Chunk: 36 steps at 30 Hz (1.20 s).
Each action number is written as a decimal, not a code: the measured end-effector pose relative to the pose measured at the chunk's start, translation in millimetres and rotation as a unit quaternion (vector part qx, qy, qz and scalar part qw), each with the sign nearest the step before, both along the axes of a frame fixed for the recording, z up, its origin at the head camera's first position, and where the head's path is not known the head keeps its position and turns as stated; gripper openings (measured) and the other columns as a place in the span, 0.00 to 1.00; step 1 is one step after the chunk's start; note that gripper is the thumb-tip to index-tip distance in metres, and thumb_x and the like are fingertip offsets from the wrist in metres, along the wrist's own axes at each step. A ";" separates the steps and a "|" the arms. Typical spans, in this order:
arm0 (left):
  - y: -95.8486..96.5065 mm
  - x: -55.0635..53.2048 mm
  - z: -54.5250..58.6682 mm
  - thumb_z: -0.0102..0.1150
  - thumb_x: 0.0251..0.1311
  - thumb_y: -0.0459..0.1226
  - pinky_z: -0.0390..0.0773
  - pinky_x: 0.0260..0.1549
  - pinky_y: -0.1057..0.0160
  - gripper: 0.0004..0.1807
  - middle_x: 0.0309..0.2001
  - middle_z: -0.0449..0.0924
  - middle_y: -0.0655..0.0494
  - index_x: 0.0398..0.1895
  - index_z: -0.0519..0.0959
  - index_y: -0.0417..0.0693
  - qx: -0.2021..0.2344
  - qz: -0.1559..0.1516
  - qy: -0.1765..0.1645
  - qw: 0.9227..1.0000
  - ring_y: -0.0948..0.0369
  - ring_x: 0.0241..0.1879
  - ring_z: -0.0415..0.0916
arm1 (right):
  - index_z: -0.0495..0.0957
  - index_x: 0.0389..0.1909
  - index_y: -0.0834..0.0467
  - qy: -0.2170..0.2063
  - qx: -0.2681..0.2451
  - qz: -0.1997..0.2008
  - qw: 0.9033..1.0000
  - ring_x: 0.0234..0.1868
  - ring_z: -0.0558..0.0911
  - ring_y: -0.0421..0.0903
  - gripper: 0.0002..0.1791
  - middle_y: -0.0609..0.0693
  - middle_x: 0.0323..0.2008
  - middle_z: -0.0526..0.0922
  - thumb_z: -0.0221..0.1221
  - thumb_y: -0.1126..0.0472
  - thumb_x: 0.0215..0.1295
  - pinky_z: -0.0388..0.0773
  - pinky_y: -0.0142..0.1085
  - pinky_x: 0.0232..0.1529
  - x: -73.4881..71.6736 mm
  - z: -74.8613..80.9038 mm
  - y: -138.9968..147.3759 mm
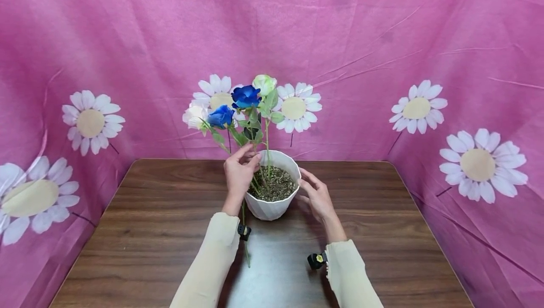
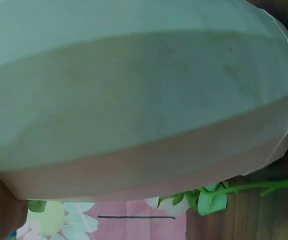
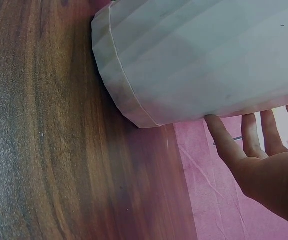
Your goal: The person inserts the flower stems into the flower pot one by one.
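Observation:
My left hand (image 1: 239, 172) is at the left rim of a white faceted flower pot (image 1: 272, 208), thumb and fingers pinching a rose stem above the soil (image 1: 278, 183). Over that hand rise an upper blue rose (image 1: 246, 97) and a lower blue rose (image 1: 221, 116), amid green leaves. A pale green-white rose (image 1: 264, 84) stands upright in the pot. Left of them is a white rose (image 1: 196, 115); a bare green stem (image 1: 246, 251) runs down past the pot's left side. My right hand (image 1: 316, 197) touches the pot's right side with extended fingertips (image 3: 215, 120), thumb apart from the others.
The pot stands on a brown wood-grain table (image 1: 361, 213). Pink cloth (image 1: 340, 24) printed with large white daisies hangs behind and on both sides. A small black wrist camera (image 1: 316, 260) sits at the right cuff, another at the left cuff.

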<state>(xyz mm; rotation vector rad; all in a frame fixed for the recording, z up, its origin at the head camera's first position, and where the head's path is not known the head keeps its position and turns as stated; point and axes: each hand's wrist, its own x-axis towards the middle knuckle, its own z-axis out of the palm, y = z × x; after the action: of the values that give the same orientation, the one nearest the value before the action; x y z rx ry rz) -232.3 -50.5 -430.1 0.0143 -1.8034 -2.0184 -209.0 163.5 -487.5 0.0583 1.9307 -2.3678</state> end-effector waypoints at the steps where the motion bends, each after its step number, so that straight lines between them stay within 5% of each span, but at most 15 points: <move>1: 0.1 0.0 -1.1 0.70 0.56 0.22 0.86 0.26 0.65 0.17 0.36 0.85 0.34 0.50 0.83 0.29 -0.019 0.003 0.007 1.000 0.58 0.28 0.84 | 0.67 0.72 0.66 -0.001 -0.001 0.000 1.000 0.54 0.79 0.52 0.27 0.64 0.68 0.70 0.56 0.68 0.74 0.80 0.55 0.56 0.1 -0.4 -0.2; 5: 0.7 0.5 -2.8 0.67 0.60 0.24 0.87 0.25 0.63 0.13 0.35 0.85 0.35 0.48 0.85 0.31 -0.076 0.009 0.034 0.997 0.41 0.31 0.85 | 0.67 0.72 0.66 0.001 0.003 -0.001 1.000 0.54 0.79 0.52 0.27 0.64 0.68 0.70 0.56 0.68 0.74 0.80 0.55 0.55 -0.1 -0.7 -1.0; 8: 1.3 0.5 -2.7 0.66 0.62 0.25 0.86 0.23 0.65 0.11 0.35 0.86 0.37 0.47 0.86 0.33 -0.098 0.015 0.040 0.994 0.38 0.29 0.84 | 0.67 0.71 0.65 0.003 0.006 -0.002 1.000 0.55 0.79 0.52 0.26 0.63 0.68 0.70 0.55 0.68 0.74 0.80 0.55 0.55 -0.4 -0.4 -0.9; 23: 7.9 -1.9 6.4 0.68 0.60 0.27 0.88 0.33 0.59 0.05 0.30 0.86 0.43 0.38 0.84 0.31 -0.178 -0.047 -0.018 0.983 0.47 0.28 0.86 | 0.67 0.72 0.65 -0.005 0.009 -0.004 1.000 0.56 0.78 0.55 0.27 0.63 0.67 0.70 0.55 0.67 0.74 0.79 0.56 0.56 0.8 1.8 -1.6; 30: 8.6 -5.5 3.2 0.67 0.63 0.27 0.86 0.25 0.64 0.04 0.29 0.83 0.45 0.34 0.81 0.33 -0.185 -0.088 -0.056 0.977 0.54 0.26 0.82 | 0.67 0.72 0.65 0.001 0.013 -0.001 1.000 0.54 0.79 0.48 0.27 0.63 0.66 0.70 0.55 0.67 0.74 0.81 0.52 0.53 -0.4 1.7 -0.9; 36: 7.3 -6.4 5.1 0.67 0.64 0.31 0.84 0.26 0.63 0.06 0.28 0.82 0.50 0.32 0.80 0.38 -0.244 -0.106 -0.080 0.961 0.60 0.23 0.80 | 0.67 0.72 0.64 -0.001 0.013 0.003 1.000 0.54 0.78 0.48 0.27 0.62 0.67 0.70 0.55 0.67 0.74 0.81 0.51 0.53 -0.8 0.6 -0.2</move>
<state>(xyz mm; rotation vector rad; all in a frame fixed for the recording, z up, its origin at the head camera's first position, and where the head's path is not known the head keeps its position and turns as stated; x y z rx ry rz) -238.6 -43.1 -425.0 -0.1742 -2.4545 -1.6864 -209.8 163.3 -486.9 0.0575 1.9573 -2.3386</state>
